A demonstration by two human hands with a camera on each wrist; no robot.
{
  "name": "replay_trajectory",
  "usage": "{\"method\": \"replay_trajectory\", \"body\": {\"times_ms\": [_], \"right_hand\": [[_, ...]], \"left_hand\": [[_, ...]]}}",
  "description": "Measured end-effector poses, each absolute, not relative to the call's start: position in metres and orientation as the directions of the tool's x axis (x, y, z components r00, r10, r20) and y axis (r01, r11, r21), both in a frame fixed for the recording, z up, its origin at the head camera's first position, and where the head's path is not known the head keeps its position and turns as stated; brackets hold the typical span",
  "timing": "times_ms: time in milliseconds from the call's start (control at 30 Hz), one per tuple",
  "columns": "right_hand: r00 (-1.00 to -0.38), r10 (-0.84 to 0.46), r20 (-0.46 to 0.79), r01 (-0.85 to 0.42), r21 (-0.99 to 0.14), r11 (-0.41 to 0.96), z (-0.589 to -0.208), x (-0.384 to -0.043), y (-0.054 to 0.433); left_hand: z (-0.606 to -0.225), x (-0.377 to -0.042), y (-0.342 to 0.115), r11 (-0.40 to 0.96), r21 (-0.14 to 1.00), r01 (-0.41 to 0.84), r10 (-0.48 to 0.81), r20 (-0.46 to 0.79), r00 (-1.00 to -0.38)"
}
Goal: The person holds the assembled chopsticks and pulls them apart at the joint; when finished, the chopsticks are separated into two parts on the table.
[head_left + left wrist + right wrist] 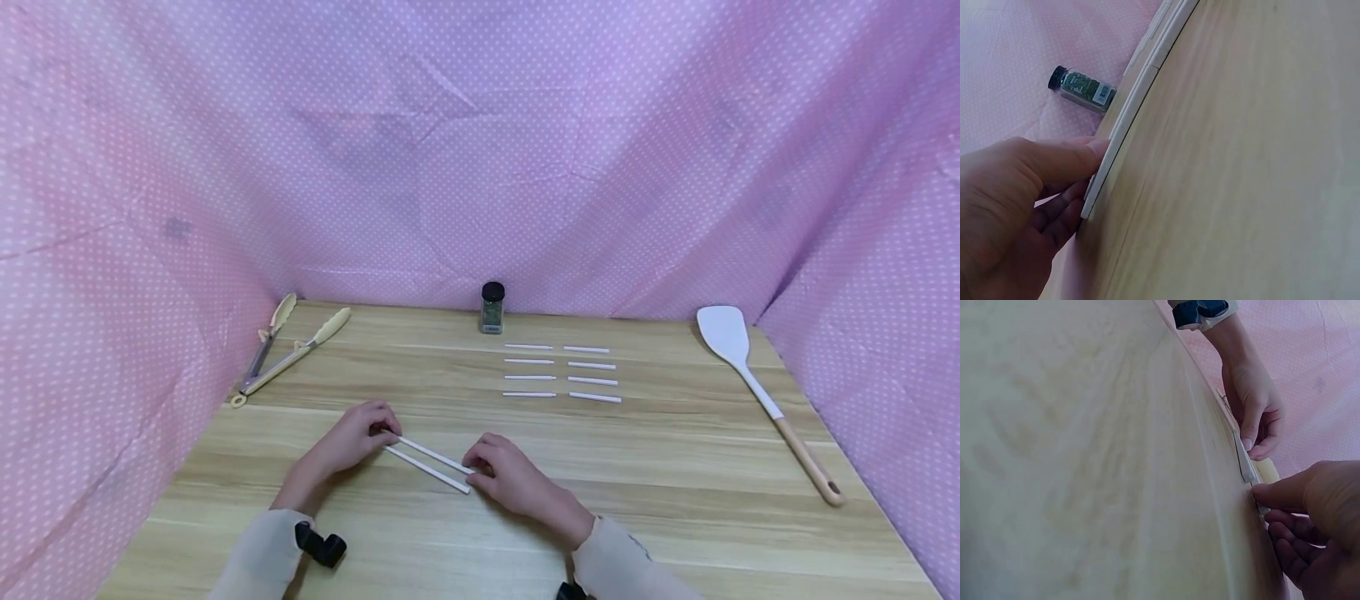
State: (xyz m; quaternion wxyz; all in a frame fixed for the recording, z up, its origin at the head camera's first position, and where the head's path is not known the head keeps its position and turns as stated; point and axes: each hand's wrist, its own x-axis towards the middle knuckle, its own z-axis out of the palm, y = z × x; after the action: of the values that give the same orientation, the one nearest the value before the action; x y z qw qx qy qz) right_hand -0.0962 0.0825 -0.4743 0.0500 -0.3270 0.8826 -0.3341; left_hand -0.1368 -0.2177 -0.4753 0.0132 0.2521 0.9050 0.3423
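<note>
Two long white sticks point(429, 471) lie side by side, slanting between the hands near the front of the wooden table. My left hand point(367, 435) pinches the left end of the farther stick between thumb and fingers. At that stick's other end, my right hand point(510, 473) holds it with thumb and curled fingertips. The nearer stick point(1129, 115) runs past the left thumb in the left wrist view. In the right wrist view, the right thumb and fingers point(1285, 494) are close to a blunt stick end point(1247, 476), and their grip partly hides the other stick.
Several short white sticks point(529, 377) lie in two columns behind the hands. A spice jar point(492, 310) with a black lid stands at the back. Cream-tipped tongs point(288, 362) lie spread at left, a white spatula point(761, 392) at right. Pink dotted cloth point(480, 167) encloses the table.
</note>
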Motion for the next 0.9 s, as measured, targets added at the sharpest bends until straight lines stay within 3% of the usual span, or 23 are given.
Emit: {"method": "replay_trajectory", "body": {"times_ms": [467, 900], "right_hand": [[-0.829, -0.538, 0.151, -0.485, -0.673, 0.558, -0.469, -0.097, 0.082], [-0.879, -0.430, 0.206, -0.438, -0.705, 0.558, -0.448, -0.108, 0.104]], "left_hand": [[-0.471, -0.140, -0.214, 0.650, 0.600, 0.466, 0.485, 0.143, -0.862], [-0.439, -0.140, -0.179, 0.650, 0.612, 0.450, 0.438, 0.182, -0.880]]}}
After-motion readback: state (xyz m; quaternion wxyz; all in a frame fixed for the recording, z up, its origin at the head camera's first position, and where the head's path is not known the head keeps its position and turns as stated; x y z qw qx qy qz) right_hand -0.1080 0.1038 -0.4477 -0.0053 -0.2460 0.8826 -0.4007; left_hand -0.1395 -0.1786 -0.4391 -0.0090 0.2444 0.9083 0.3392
